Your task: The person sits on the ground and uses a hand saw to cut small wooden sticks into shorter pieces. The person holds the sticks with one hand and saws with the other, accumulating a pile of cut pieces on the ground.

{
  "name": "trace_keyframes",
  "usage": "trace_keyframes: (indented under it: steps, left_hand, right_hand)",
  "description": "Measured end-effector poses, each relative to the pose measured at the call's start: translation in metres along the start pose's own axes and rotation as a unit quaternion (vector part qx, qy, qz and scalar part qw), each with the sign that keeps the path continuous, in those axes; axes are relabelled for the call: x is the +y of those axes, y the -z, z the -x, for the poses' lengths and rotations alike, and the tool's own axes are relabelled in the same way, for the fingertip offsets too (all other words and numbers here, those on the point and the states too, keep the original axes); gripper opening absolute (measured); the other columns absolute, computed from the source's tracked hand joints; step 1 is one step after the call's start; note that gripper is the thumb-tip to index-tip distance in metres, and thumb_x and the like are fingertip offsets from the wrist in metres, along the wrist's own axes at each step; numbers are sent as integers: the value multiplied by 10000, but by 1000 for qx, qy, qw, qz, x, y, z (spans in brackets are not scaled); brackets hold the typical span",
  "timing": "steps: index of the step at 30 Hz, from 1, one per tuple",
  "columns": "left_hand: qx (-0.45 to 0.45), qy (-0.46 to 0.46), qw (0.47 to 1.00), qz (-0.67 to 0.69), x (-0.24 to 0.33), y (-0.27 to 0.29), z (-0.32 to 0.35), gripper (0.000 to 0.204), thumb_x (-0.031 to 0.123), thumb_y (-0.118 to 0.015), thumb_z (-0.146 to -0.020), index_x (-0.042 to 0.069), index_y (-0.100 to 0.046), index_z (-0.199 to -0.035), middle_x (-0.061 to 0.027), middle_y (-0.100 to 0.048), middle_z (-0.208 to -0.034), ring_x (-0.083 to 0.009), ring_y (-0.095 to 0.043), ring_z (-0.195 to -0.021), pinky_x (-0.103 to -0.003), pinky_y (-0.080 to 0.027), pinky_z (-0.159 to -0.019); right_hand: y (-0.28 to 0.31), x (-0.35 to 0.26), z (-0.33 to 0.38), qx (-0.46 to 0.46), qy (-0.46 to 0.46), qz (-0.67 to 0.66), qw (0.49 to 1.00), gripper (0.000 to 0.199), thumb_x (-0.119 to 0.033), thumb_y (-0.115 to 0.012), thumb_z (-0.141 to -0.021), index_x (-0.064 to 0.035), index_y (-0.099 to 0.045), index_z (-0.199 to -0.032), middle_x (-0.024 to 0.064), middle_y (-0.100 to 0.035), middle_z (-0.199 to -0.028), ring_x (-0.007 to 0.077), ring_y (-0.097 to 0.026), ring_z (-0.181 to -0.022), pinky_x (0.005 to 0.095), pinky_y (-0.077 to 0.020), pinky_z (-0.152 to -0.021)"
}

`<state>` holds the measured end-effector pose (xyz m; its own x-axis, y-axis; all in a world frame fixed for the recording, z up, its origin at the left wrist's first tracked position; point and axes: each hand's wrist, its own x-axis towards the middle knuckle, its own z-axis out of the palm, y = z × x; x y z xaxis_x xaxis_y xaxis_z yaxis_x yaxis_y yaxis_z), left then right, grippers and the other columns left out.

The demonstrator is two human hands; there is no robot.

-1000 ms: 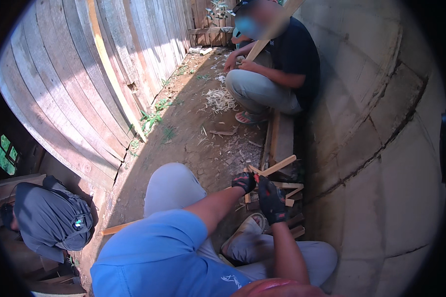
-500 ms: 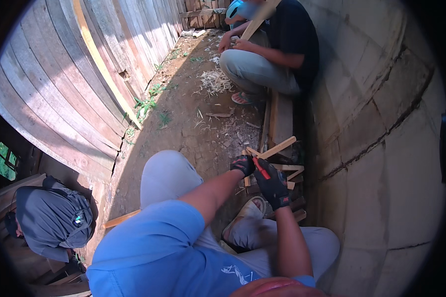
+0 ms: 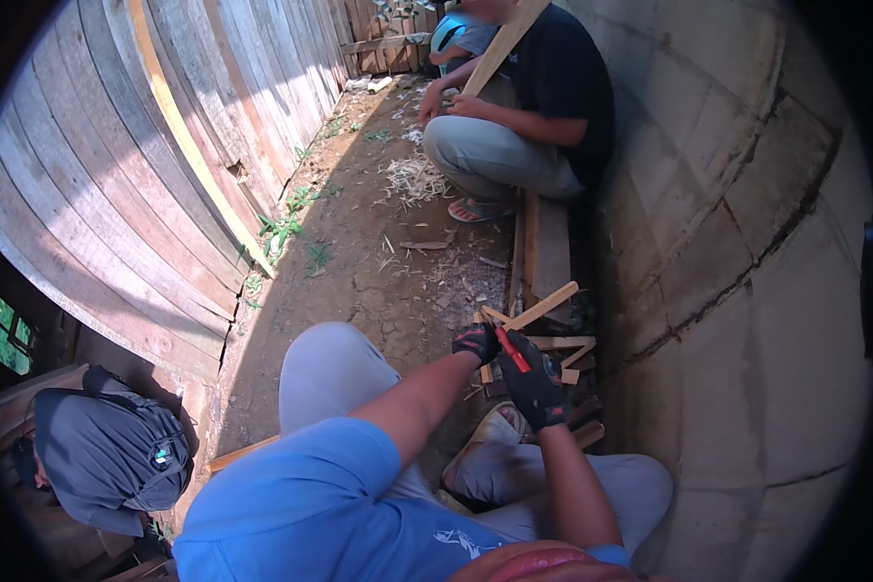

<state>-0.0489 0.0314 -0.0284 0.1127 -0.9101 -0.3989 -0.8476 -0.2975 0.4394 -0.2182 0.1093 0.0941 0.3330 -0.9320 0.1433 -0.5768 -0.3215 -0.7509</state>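
My left hand [image 3: 475, 341], in a black and red glove, is closed around a thin wooden stick [image 3: 478, 317] whose pale end shows above the fingers. Close beside it, my right hand [image 3: 535, 381], also gloved, grips a slim red tool [image 3: 513, 351] that slants up toward the left hand. The tool's tip is too small to make out. Just beyond both hands, a flat wooden strip [image 3: 543, 306] points up and to the right. More cut wood pieces [image 3: 574, 347] lie right of my right hand.
A crouching co-worker [image 3: 553, 107] holds a long wooden board [image 3: 502, 48] ahead. Wood shavings [image 3: 414, 180] lie on the dirt ground [image 3: 359, 242]. A plank fence [image 3: 116, 175] stands left, a block wall [image 3: 708, 339] right. Someone in dark clothing [image 3: 107, 441] is at lower left.
The whole view has shifted slightly, so the scene sits a little lower. Both hands stay close together with the same grips. The co-worker's nearer board has tilted slightly.
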Motion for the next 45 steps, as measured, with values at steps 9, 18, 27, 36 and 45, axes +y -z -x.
trace_keyframes:
  steps: [9, 18, 27, 36, 45]
  left_hand:
    - [15, -62, 998, -12, -2, 12, -8, 458, 388, -572, -984, 151, -729, -1343, -199, -729, -1310, -395, -710, -1199, -526, -564, -991]
    - [26, -40, 998, -43, -17, -6, -25, 415, 327, -550, -973, 136, -765, -1272, -206, -732, -1299, -390, -712, -1199, -518, -566, -1006]
    - [-7, -28, 999, -20, -8, 14, -6, 393, 302, -557, -958, 120, -781, -1225, -187, -752, -1265, -379, -727, -1177, -507, -574, -978]
    - [-5, -22, 1000, -14, -10, 1, -12, 405, 320, -549, -963, 148, -774, -1252, -169, -758, -1261, -370, -728, -1180, -514, -559, -988]
    - [21, -9, 1000, -5, -15, -6, -20, 397, 306, -543, -957, 154, -782, -1235, -168, -758, -1258, -372, -733, -1163, -515, -573, -970]
  right_hand:
    - [37, 8, 2, 7, -13, -5, 1000, 389, -254, -720, -991, -135, -726, -1361, 164, -751, -1274, 368, -716, -1167, 449, -550, -1016]
    - [138, -66, 97, -7, 10, 104, 995, 376, -179, -716, -996, -126, -717, -1369, 147, -756, -1271, 322, -739, -1125, 423, -563, -961]
    - [140, -89, 88, -11, 5, 81, 997, 401, -124, -759, -953, -99, -710, -1350, 145, -781, -1192, 313, -772, -1038, 407, -593, -880]
    - [135, -97, 84, 21, 23, 115, 993, 349, -136, -752, -962, -112, -730, -1309, 140, -793, -1162, 310, -780, -1017, 407, -594, -870]
    - [132, -109, 75, 40, -2, 104, 994, 311, -144, -744, -969, -115, -754, -1278, 154, -793, -1143, 325, -779, -987, 408, -590, -865]
